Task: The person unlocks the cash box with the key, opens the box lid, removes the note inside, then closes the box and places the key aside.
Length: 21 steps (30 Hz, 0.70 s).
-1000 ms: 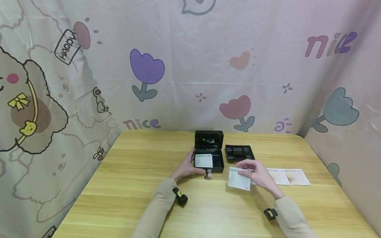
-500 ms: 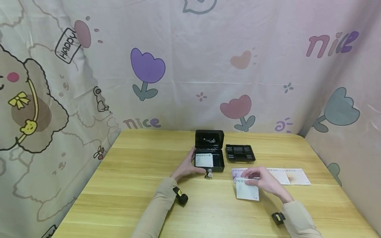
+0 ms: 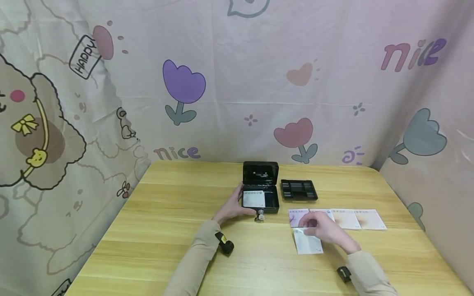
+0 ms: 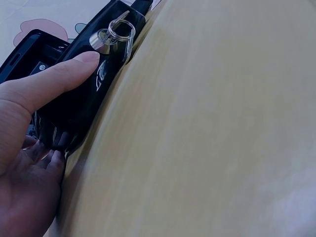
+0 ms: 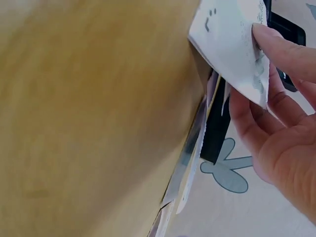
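A small black cash box [image 3: 260, 198] stands open on the wooden table [image 3: 177, 230], its lid upright and a white card [image 3: 253, 199] lying inside. My left hand [image 3: 232, 207] grips the box's left front corner, thumb [image 4: 54, 81] on the front wall beside the lock with its key [image 4: 116, 34]. My right hand [image 3: 322, 229] pinches a white card [image 3: 308, 243], [image 5: 232, 42] by its top edge, low over the table to the right of the box.
A black coin tray [image 3: 298, 190] sits just right of the box. A row of pastel cards [image 3: 346, 218] lies on the table behind my right hand. Printed fabric [image 3: 237, 82] walls the table at the back and sides.
My right hand has drawn the white card down and toward me, away from the box, uncovering a purple card in the row. The left hand and box have stayed still.
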Tool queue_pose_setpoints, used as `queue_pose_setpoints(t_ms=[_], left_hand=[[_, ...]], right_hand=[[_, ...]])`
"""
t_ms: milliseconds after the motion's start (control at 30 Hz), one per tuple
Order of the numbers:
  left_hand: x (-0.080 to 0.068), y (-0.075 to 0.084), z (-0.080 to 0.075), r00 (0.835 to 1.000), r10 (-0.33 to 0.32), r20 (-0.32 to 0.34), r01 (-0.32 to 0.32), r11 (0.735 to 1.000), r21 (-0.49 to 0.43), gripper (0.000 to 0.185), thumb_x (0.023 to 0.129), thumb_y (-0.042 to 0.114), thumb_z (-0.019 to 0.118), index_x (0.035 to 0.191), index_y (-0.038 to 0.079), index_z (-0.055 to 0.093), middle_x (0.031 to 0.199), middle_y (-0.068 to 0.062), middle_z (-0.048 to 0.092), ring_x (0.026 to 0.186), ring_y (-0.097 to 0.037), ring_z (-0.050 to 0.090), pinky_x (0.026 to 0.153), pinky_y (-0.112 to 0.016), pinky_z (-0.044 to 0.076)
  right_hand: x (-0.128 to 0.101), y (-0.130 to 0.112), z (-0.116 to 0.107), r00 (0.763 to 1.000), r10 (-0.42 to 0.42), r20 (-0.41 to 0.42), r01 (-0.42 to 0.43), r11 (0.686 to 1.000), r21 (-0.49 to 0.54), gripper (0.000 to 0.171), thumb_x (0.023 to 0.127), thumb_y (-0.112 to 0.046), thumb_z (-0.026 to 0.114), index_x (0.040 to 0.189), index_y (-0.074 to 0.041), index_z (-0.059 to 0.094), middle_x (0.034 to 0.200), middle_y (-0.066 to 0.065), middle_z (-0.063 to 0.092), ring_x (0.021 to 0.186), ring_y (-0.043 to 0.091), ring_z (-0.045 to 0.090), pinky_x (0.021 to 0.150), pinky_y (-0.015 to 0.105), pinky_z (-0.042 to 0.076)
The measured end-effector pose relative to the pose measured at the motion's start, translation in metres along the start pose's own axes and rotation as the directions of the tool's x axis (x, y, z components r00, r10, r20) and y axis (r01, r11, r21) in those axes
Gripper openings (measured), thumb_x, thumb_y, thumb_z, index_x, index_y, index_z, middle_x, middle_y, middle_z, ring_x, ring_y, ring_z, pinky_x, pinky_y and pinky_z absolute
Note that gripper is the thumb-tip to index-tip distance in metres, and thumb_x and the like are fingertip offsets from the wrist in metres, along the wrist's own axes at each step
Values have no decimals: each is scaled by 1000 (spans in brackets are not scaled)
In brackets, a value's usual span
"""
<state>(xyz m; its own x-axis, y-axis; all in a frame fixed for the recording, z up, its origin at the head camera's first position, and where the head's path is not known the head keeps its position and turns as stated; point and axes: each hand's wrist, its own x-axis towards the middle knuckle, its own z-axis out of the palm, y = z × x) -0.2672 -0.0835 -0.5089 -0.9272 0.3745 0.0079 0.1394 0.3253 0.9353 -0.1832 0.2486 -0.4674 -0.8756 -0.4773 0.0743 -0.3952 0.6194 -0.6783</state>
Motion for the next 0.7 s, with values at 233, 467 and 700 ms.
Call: queue_pose_setpoints(t_ms=[233,467,700], left_hand=[[0,0,0,1000,1,4,-1,1000,-3,126,73,18,91,162,3,3,169,-22,8,156,-41,18,128,-51,20],[0,1,0,1000,2,5,-2,1000,-15,126,73,16,91,162,4,3,170,-20,8,156,-40,17,129,-50,19],[1,-1,0,1000,7,7,-7,1000,-26,126,72,18,91,162,5,4,170,-19,7,156,-38,16,129,-49,18]], right_hand=[[2,-2,3,1000,-9,-20,8,997,-83,19,76,4,77,85,-12,74,79,-6,66,71,-1,50,65,19,45],[6,-2,6,1000,2,-4,-3,988,-152,20,75,4,77,88,-11,76,87,-4,73,79,5,57,72,22,49],[8,0,7,1000,-1,15,4,984,-180,19,76,5,77,89,-9,75,89,-1,75,82,8,63,74,23,54]])
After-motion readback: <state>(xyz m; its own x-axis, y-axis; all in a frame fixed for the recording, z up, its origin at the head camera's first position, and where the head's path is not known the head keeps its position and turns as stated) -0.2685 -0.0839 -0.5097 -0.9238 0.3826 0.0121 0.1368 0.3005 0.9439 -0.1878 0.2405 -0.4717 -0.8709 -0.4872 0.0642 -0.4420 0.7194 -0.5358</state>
